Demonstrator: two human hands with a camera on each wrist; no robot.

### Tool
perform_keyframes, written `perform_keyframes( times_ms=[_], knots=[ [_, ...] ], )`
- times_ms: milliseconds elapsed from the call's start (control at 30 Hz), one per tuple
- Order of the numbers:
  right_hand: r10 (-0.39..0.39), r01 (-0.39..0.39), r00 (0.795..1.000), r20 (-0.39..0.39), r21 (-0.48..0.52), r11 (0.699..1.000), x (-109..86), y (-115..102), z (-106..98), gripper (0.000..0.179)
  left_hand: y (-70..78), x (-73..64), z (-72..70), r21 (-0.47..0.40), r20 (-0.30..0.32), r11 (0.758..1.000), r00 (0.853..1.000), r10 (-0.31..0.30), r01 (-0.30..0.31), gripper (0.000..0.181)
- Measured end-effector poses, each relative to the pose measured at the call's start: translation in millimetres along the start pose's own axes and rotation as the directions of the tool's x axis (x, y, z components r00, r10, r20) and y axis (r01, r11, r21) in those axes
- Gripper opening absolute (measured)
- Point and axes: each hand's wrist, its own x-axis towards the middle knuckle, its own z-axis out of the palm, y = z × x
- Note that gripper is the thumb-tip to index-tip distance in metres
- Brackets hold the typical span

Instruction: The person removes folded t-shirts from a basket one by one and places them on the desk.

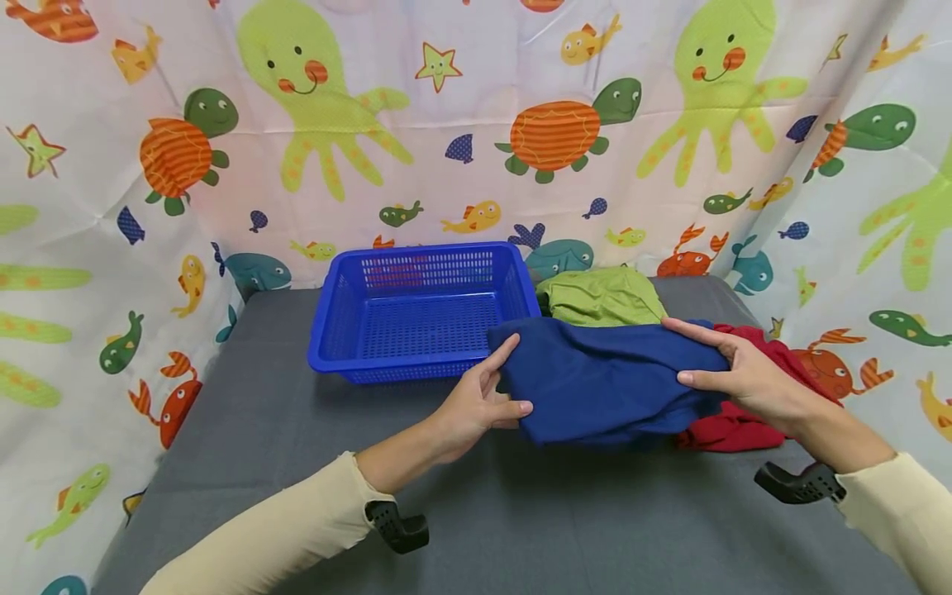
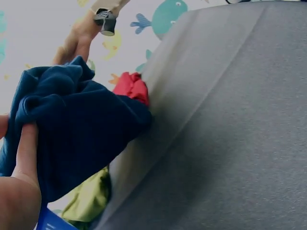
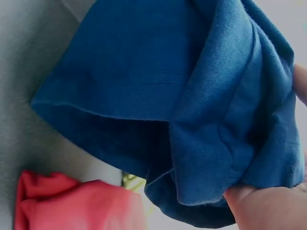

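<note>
A folded piece of dark blue cloth (image 1: pixel 610 376) is held up between both hands, over the grey surface. My left hand (image 1: pixel 476 405) pinches its left end, thumb in front and fingers behind. At the other end my right hand (image 1: pixel 732 372) grips the cloth, thumb on the near side and index finger along the top. In the right wrist view the blue cloth (image 3: pixel 201 105) shows hemmed edges and loose folds hanging open. The left wrist view has the blue cloth (image 2: pixel 86 129) bunched near the left thumb.
A blue plastic basket (image 1: pixel 424 368) with perforated walls stands behind, left of the cloth. Green cloth (image 1: pixel 606 297) lies right of the basket, and red cloth (image 1: pixel 732 430) lies beneath and beside my right hand. A curtain (image 1: pixel 461 190) printed with sea animals encloses the grey surface (image 1: pixel 565 529).
</note>
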Motion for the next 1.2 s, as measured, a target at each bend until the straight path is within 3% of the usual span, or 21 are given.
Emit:
perform_keyframes(
  times_ms=[267, 400, 533, 767, 900, 1200],
  knots=[
    [0.038, -0.037, 0.999, 0.005, -0.039, 0.999, 2.4, 20, 4, 0.068, -14.4, 0.1, -1.5, 0.021, -0.013, 0.996, 0.997, -0.081, 0.081, 0.086],
    [0.098, -0.097, 0.995, 0.004, -0.082, 0.992, 5.5, 30, 8, 0.071, -23.4, 0.7, -4.7, 0.029, -0.06, 0.992, 0.991, -0.118, 0.12, 0.083],
    [0.108, -0.105, 0.994, 0.019, -0.105, 0.989, 8.4, 38, 11, 0.073, -32.5, 2.1, -6.0, 0.005, -0.099, 0.991, 0.986, -0.133, 0.134, 0.08],
    [0.109, -0.102, 0.993, 0.05, -0.125, 0.987, 12.5, 47, 16, 0.074, -55.0, -0.1, -10.7, 0.005, -0.146, 0.97, 0.96, -0.24, 0.243, 0.085],
    [0.111, -0.1, 0.991, 0.078, -0.136, 0.986, 16.9, 51, 17, 0.076, -61.0, -0.4, -17.2, 0.05, -0.179, 0.966, 0.954, -0.24, 0.252, 0.087],
    [0.144, -0.12, 0.979, 0.142, -0.162, 0.979, 14.8, 62, 12, 0.077, -66.0, -1.1, -26.9, 0.118, -0.166, 0.964, 0.962, -0.219, 0.24, 0.088]
  ],
)
